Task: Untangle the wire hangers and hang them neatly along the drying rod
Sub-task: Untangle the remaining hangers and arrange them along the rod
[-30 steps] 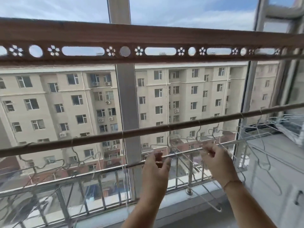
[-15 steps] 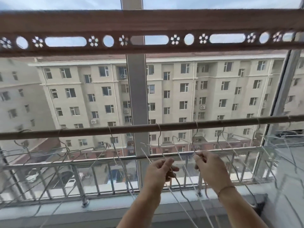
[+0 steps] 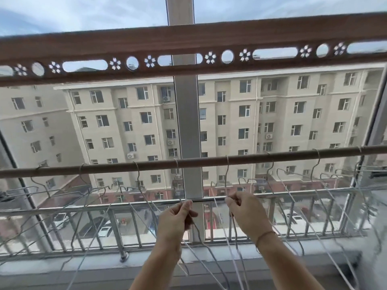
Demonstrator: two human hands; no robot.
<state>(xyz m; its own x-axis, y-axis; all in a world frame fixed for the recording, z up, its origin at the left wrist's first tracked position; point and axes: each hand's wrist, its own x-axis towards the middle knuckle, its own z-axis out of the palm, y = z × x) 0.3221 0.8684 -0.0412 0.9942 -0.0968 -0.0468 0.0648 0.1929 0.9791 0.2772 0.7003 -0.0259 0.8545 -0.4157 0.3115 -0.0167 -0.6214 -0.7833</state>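
A brown drying rod (image 3: 209,161) runs across the window at mid height. Several thin wire hangers (image 3: 314,197) hang from it by their hooks, spread left and right. My left hand (image 3: 177,218) pinches the wire of one hanger (image 3: 201,233) just below the rod, left of the window post. My right hand (image 3: 245,212) pinches the wire of a neighbouring hanger (image 3: 227,176) whose hook sits over the rod. The two hangers' lower wires cross between my forearms.
A wide brown perforated bar (image 3: 188,53) spans the top, above the rod. Behind the glass stands a metal balcony railing (image 3: 117,225). A grey window post (image 3: 188,132) rises in the middle. The sill (image 3: 83,262) lies below.
The view has tilted and shifted left, so the rod now slopes up to the right. Both hands have moved slightly further apart, still pinching hanger wires below the rod.
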